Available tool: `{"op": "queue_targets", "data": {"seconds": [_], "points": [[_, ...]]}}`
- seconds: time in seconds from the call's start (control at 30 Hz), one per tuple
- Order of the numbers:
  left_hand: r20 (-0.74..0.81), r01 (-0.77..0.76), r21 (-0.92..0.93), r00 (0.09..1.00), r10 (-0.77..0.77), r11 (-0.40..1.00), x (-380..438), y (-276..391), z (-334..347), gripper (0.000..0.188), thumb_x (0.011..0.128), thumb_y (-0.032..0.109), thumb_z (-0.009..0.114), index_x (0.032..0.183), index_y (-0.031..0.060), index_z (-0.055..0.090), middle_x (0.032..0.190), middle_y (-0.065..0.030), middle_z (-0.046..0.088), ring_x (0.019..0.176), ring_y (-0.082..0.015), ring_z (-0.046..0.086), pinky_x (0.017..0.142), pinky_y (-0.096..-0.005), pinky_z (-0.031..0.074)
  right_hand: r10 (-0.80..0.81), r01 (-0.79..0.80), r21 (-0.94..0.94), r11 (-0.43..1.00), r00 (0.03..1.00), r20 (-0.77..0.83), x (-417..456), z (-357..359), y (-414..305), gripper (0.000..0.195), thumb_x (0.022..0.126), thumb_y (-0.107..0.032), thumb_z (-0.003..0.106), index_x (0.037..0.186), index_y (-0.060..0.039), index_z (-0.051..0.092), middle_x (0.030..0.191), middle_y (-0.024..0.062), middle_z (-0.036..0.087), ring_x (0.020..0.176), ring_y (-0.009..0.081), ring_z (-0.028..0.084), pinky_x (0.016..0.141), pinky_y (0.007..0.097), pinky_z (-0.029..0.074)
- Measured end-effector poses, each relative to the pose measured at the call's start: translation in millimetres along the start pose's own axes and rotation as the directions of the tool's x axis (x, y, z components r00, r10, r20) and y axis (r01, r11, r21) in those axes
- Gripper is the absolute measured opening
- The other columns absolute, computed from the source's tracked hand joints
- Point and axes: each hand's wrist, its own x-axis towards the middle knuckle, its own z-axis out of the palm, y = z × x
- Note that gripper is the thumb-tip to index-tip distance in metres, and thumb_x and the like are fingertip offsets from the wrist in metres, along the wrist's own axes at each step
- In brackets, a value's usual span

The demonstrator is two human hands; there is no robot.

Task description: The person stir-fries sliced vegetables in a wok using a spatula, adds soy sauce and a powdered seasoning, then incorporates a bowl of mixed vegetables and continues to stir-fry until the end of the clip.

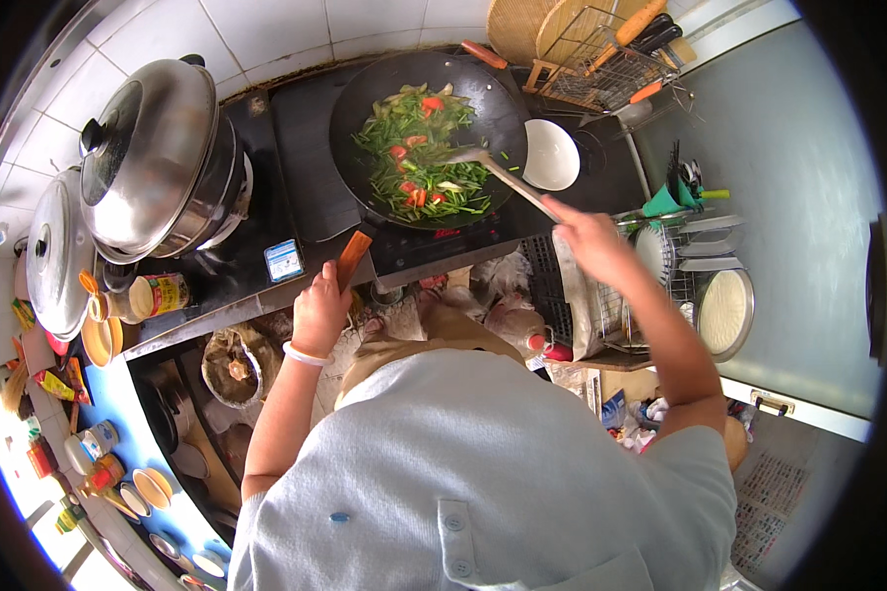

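A dark wok (494, 100) sits on a black induction cooktop (406, 255) whose red display is lit. Inside lie chopped green vegetables (443, 181) with red pieces (432, 105), perhaps tomato or pepper. My left hand (319, 310) grips the wok's wooden handle (353, 258) at the near side. In my right hand (590, 238) is the handle of a metal spatula (514, 181), its blade among the vegetables and slightly blurred. A white bowl (552, 156) stands right beside the wok.
On the left, a large lidded steel pot (159, 155) stands near jars (159, 294). A wire rack with knives (599, 66) and cutting boards (514, 29) is at the back right. Nearer on the right is a dish rack (654, 273). A plastic bottle (521, 332) lies below the counter.
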Motion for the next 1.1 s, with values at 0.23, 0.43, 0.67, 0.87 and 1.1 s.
{"op": "queue_targets", "data": {"seconds": [0.23, 0.43, 0.67, 0.87, 1.1], "points": [[0.066, 0.031, 0.052, 0.997, -0.034, 0.998, 1, 0, 0, 0.052, 0.09, 0.025, 0.067, 0.131, 0.0012, 0.048, 0.097, -0.0197, 0.069, 0.08, -0.0374, 0.071, 0.069, -0.0446, 0.06, -0.111, 0.161, -0.297, 0.941, 0.978, 0.176, -23, -58, -15, 0.047, 0.097, -0.01, 0.059, 0.143, -0.0155, 0.055, 0.085, 0.0274, 0.063, 0.071, 0.0433, 0.06, 0.069, 0.0475, 0.049], [0.077, 0.047, 0.057, 0.996, -0.051, 0.997, 3, 1, -2, 0.05, 0.091, 0.024, 0.066, 0.131, 0.0001, 0.049, 0.095, -0.0208, 0.069, 0.08, -0.0376, 0.07, 0.069, -0.0444, 0.059, -0.089, 0.084, 0.048, 0.995, 0.987, 0.131, 11, -13, -36, 0.046, 0.099, -0.014, 0.055, 0.145, -0.0155, 0.052, 0.081, 0.023, 0.064, 0.067, 0.0331, 0.06, 0.071, 0.0404, 0.051], [0.09, 0.059, 0.052, 0.994, -0.063, 0.997, 2, 3, -4, 0.05, 0.091, 0.025, 0.065, 0.131, -0.0001, 0.048, 0.095, -0.0211, 0.069, 0.078, -0.0385, 0.07, 0.069, -0.0451, 0.059, -0.226, 0.209, 0.089, 0.974, 0.936, 0.268, 2, 7, -37, 0.047, 0.1, -0.015, 0.056, 0.146, -0.0109, 0.05, 0.076, 0.026, 0.061, 0.059, 0.0295, 0.058, 0.065, 0.0394, 0.049], [0.087, 0.06, 0.035, 0.994, -0.063, 0.998, 2, 2, -4, 0.051, 0.09, 0.025, 0.065, 0.132, 0.0008, 0.048, 0.095, -0.0211, 0.069, 0.078, -0.0386, 0.07, 0.068, -0.0453, 0.059, -0.487, 0.564, 0.25, 0.787, 0.817, -0.31, 48, 78, -37, 0.046, 0.101, -0.014, 0.055, 0.146, -0.0078, 0.048, 0.085, 0.0305, 0.063, 0.072, 0.0424, 0.064, 0.069, 0.0438, 0.051], [0.081, 0.057, 0.051, 0.995, -0.061, 0.997, 0, 2, -3, 0.051, 0.09, 0.023, 0.066, 0.132, 0.001, 0.048, 0.096, -0.0206, 0.069, 0.078, -0.0384, 0.07, 0.068, -0.0455, 0.059, -0.374, 0.366, -0.077, 0.927, 0.918, -0.13, 54, 82, -60, 0.055, 0.1, -0.011, 0.05, 0.154, -0.0174, 0.038, 0.086, 0.0281, 0.063, 0.073, 0.0453, 0.065, 0.067, 0.0513, 0.053]]}}
